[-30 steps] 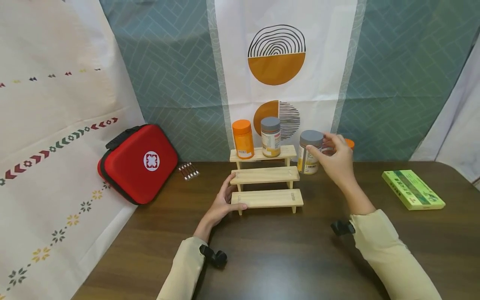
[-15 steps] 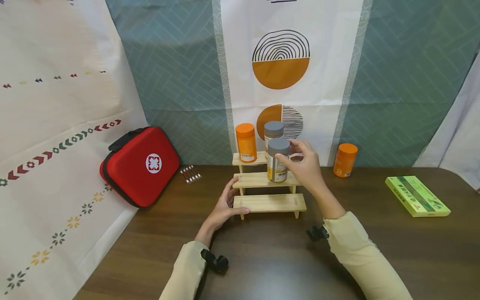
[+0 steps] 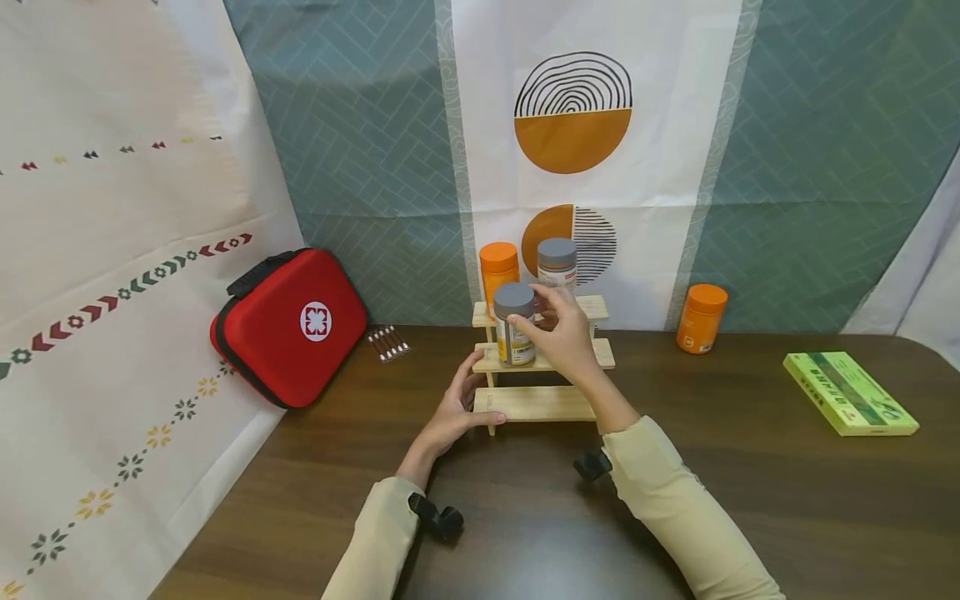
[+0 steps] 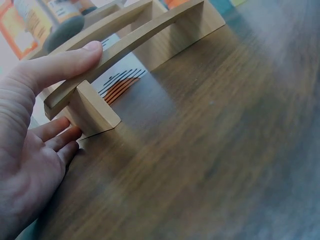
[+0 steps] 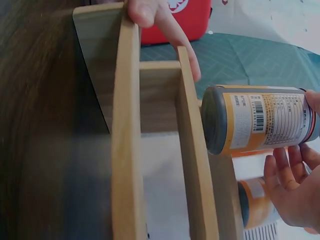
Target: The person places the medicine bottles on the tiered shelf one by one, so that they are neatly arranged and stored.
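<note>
Grey-capped jar [image 3: 514, 337] looks stiff, best pinched high, as my right hand [image 3: 564, 340] does. My left hand [image 3: 454, 412] grips the rack [image 3: 540, 405] by its left end.

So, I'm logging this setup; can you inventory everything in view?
Rack: 1, pale wood, table centre
Grey-capped jars: 2, grey and yellow, middle step, top step
Orange jars: 2, orange, top step, right of rack
Case: 1, red, left
Small pack: 1, brown and white, beside case
Box: 1, green, right
Table: 1, brown, underneath
Cloths: several, teal and white, around
Sleeves: 2, cream, forearms
Wrist devices: 2, black, wrists
Left grip: 1, holding rack's left
Right grip: 1, holding front grey-capped jar
</note>
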